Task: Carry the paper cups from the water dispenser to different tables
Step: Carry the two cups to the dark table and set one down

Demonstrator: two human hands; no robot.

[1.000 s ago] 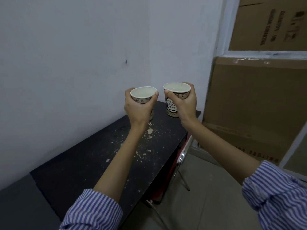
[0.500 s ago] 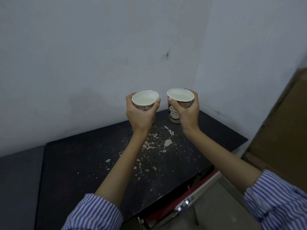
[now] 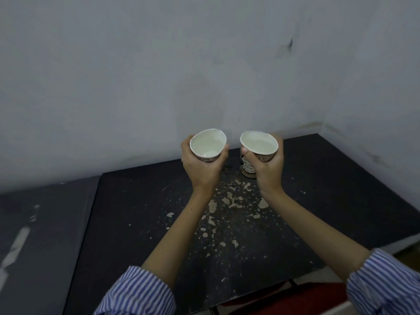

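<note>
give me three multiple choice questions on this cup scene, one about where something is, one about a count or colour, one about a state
1. Where do the pale flakes lie?
A. on the black table top, below the hands
B. inside the left cup
C. on the wall

2. How many paper cups are in view?
A. one
B. two
C. four

3. What is the state of the left hand's paper cup?
A. lying crushed on the table
B. upside down
C. held up, tilted, with its rim squeezed out of round

Answers:
1. A: the flakes are scattered on the black table between the forearms.
2. B: the left hand holds one, and the right hand holds the right hand's paper cup.
3. C: its rim is egg-shaped and its mouth leans toward the camera, with the hand wrapped around it above the table.
</note>
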